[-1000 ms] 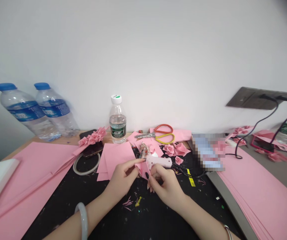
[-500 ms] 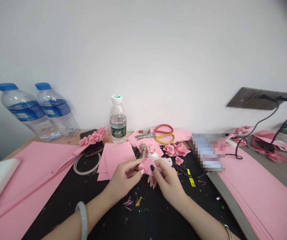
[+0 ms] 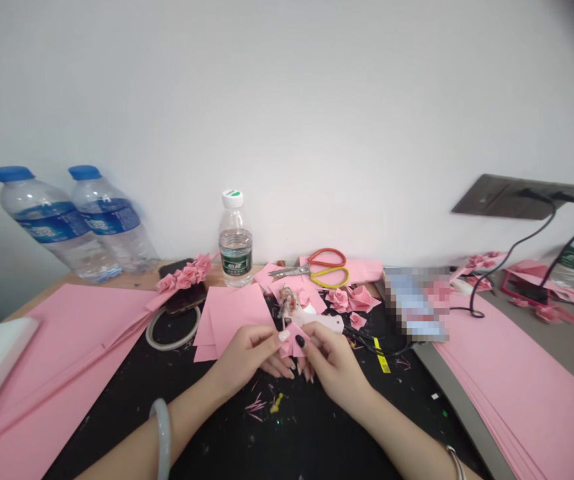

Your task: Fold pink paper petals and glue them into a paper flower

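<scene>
A small folded piece of pink paper (image 3: 293, 339) is pinched between my two hands above the black table mat (image 3: 317, 427). My left hand (image 3: 254, 350) grips its left side, the thumb on top. My right hand (image 3: 331, 353) holds the right side, its dark-nailed thumb pressing on the paper. Just behind the hands lie a white-handled tool (image 3: 327, 323) and a mottled, crumpled bundle (image 3: 288, 301), whose kind I cannot make out. Several folded pink paper roses (image 3: 339, 300) sit to the right, near scissors (image 3: 311, 270) with red and yellow handles. Square pink sheets (image 3: 237, 313) lie on the left.
A small water bottle (image 3: 235, 243) stands by the wall, and two larger bottles (image 3: 111, 227) lean at the left. A tape-like ring (image 3: 153, 333) lies beside a phone topped with paper flowers (image 3: 187, 275). Large pink sheets (image 3: 527, 373) and a blurred screen (image 3: 414, 307) occupy the right.
My left fingers have shifted on the pink paper; the left thumb now lies higher, with the other fingers spread below. The paper appears folded narrower. Surrounding things have stayed put.
</scene>
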Tool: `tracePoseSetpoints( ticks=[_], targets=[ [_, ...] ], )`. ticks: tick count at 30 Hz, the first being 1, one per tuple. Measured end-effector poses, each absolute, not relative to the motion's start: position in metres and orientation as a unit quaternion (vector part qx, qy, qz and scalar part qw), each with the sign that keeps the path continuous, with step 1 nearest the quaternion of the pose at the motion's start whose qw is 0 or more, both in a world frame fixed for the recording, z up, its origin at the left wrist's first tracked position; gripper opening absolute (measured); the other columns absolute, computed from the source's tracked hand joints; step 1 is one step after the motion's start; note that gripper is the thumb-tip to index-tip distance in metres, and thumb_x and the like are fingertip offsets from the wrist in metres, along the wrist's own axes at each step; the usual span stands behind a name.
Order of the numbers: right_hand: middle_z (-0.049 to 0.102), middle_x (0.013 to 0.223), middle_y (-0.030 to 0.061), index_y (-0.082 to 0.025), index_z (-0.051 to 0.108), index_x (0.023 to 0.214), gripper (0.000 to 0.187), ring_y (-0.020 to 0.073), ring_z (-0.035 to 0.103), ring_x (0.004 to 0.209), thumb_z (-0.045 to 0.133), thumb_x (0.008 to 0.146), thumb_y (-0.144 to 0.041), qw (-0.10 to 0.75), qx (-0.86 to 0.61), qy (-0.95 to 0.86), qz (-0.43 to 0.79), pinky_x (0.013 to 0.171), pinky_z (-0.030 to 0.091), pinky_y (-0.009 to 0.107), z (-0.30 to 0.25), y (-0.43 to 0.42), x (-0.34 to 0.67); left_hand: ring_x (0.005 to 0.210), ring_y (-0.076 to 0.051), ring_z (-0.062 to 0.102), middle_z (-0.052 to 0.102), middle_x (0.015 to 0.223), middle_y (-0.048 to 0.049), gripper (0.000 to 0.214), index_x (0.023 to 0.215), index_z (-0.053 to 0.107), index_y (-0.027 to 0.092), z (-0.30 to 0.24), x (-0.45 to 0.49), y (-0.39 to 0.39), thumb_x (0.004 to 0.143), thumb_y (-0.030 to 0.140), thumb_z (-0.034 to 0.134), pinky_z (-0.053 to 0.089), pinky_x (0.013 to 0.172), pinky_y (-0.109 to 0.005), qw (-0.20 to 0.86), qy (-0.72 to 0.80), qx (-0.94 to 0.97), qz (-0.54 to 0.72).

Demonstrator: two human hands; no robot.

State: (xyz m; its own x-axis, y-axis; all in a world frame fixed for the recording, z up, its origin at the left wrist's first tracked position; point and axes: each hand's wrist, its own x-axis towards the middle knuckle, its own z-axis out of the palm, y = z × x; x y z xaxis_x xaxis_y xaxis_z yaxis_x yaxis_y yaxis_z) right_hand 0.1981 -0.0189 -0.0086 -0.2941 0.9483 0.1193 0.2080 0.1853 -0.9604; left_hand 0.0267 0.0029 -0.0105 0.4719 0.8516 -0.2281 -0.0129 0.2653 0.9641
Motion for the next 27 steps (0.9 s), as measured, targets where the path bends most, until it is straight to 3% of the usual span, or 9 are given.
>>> tracePoseSetpoints(
  ticks=[12, 27],
  targets=[
    [0.050, 0.048, -0.0061, -0.018, 0.052, 0.079, 0.024, 0.0069, 0.042, 0.034, 0.047, 0.088, -0.040, 0.418, -0.430, -0.592, 0.538, 0.036, 0.034, 0.018, -0.0094, -0.0168, 0.1940, 0.056, -0.019, 0.068, 0.069, 0.060, -0.0037, 0.037, 0.064, 0.056, 0.014, -0.0109, 0.0301, 0.0017, 0.075, 0.049, 0.058, 0.055, 0.055, -0.027, 0.641, 0.427, 0.556, 0.313],
    [0.054, 0.052, -0.0049, -0.018, 0.051, 0.083, 0.024, 0.0083, 0.048, 0.037, 0.048, 0.087, -0.041, 0.410, -0.421, -0.583, 0.561, 0.039, 0.041, 0.020, -0.0091, -0.0167, 0.1947, 0.054, -0.019, 0.068, 0.069, 0.058, -0.0027, 0.035, 0.064, 0.056, 0.015, -0.0116, 0.0304, -0.0010, 0.075, 0.048, 0.058, 0.055, 0.054, -0.027, 0.627, 0.447, 0.551, 0.321]
  ],
)
